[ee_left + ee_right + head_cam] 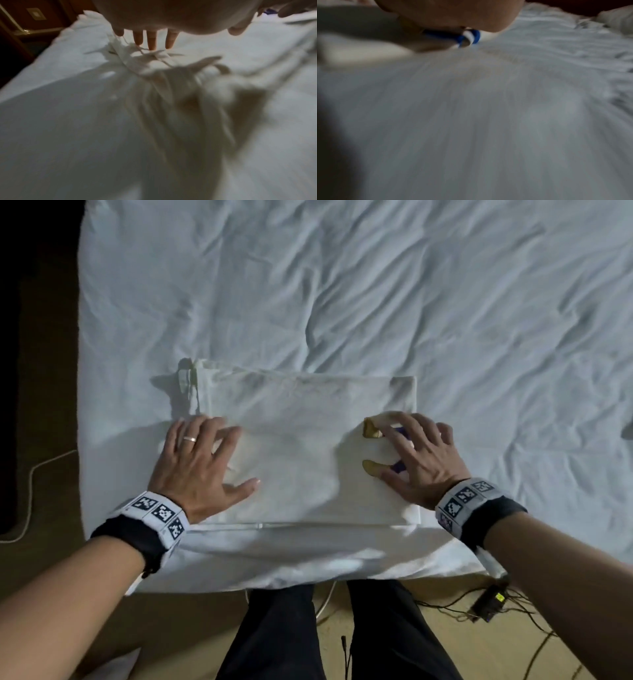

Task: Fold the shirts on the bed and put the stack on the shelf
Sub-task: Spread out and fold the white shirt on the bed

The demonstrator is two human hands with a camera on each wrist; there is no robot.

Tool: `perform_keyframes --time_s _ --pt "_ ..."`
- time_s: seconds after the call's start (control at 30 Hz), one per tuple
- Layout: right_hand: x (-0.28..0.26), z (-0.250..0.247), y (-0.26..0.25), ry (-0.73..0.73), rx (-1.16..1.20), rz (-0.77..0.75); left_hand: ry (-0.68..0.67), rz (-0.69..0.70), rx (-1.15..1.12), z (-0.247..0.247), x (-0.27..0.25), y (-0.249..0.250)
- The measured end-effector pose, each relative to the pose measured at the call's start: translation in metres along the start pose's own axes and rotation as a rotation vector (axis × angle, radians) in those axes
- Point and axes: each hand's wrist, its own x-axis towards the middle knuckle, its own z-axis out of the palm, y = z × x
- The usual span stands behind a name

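Note:
A white shirt [301, 419] lies folded into a rectangle near the front edge of the bed [376, 285], with a yellow and purple print [371, 433] showing at its right side. My left hand [202, 453] lies flat on the shirt's left part, fingers straight and spread, a ring on one finger. My right hand [414, 453] lies flat on the right part, over the print. In the left wrist view the left hand's fingers [151, 40] touch the white cloth [154, 65]. The right wrist view is blurred; blue print [471, 36] shows under the palm.
The wrinkled white sheet covers the bed beyond and to the right of the shirt. The bed's left edge [80, 371] meets dark floor with a white cable [29, 491]. A small black device [488, 602] with cables lies on the floor at the right. My legs [335, 635] stand against the bed's front edge.

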Motion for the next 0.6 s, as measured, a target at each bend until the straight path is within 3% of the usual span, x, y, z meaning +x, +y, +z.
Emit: perform_keyframes --time_s 0.1,0.3,0.43,0.6 --pt "0.042 -0.021 0.005 0.136 0.024 0.049 0.142 -0.04 -0.038 -0.019 0.036 -0.01" --pt "0.105 -0.037 0.003 -0.068 -0.016 0.108 0.024 -0.108 -0.099 -0.023 0.094 -0.01" --pt "0.107 -0.046 0.003 -0.104 0.085 0.149 0.054 -0.1 -0.076 -0.03 0.098 -0.013" --pt "0.086 -0.086 0.004 0.051 0.224 0.136 0.16 0.007 -0.11 -0.074 0.077 -0.028"
